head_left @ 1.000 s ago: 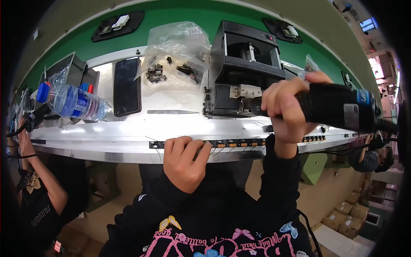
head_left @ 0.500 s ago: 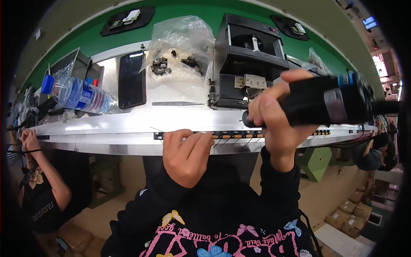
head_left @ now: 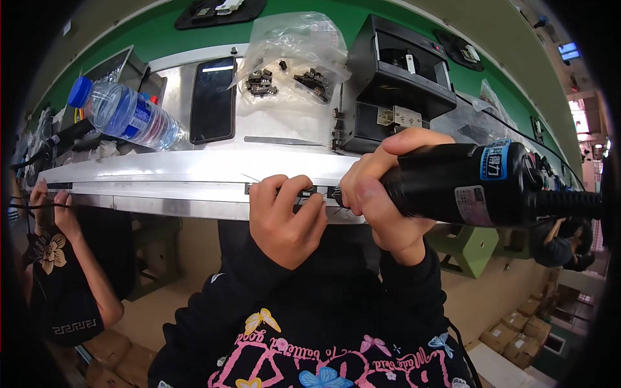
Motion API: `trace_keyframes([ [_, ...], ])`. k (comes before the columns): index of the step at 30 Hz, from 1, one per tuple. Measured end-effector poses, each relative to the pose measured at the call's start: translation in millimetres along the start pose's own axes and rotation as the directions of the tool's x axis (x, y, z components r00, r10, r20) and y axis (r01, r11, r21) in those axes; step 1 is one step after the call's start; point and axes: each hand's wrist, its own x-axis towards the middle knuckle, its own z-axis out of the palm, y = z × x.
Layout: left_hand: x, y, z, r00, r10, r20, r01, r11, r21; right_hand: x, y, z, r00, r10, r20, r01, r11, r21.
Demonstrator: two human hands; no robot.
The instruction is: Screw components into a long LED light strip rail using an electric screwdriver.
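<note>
One black power driver [head_left: 433, 176], clenched in the right hand [head_left: 391, 204] at the metal rail [head_left: 162, 185], we judge heavyish and rigid, best gripped round its barrel. On the rail, the left hand's [head_left: 284, 226] curled fingers cover a slim dark strip [head_left: 308, 193], probably delicate, though we cannot tell whether they pinch it; beyond the rail lies a phone [head_left: 213, 100].

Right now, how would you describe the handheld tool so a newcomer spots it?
Find the boxy black machine standing right of centre. Just below it in the picture, the right hand grips the tool, a thick black cylinder lying almost level. Unlike that machine, it is rounded, with a blue label and a ribbed sleeve.
</note>
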Motion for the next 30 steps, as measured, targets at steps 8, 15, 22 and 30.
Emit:
trace_keyframes([
  [8,-1,-1,-2,1.000,-0.019,0.014,0.019,1.000,-0.004,3,2,3,0.999,-0.007,0.043,0.010,0.998,-0.062],
  [15,5,-2,3,1.000,-0.024,0.016,0.025,1.000,-0.018,6,-3,-2,0.994,-0.035,0.100,0.051,0.984,-0.171],
  [22,11,0,6,0.999,-0.043,0.025,0.044,0.999,-0.032,6,-1,2,0.993,-0.005,0.118,0.016,0.996,-0.092],
  [30,11,2,18,0.983,-0.173,-0.063,0.168,0.983,-0.072,2,-7,7,0.973,0.034,0.229,0.016,0.977,-0.212],
])
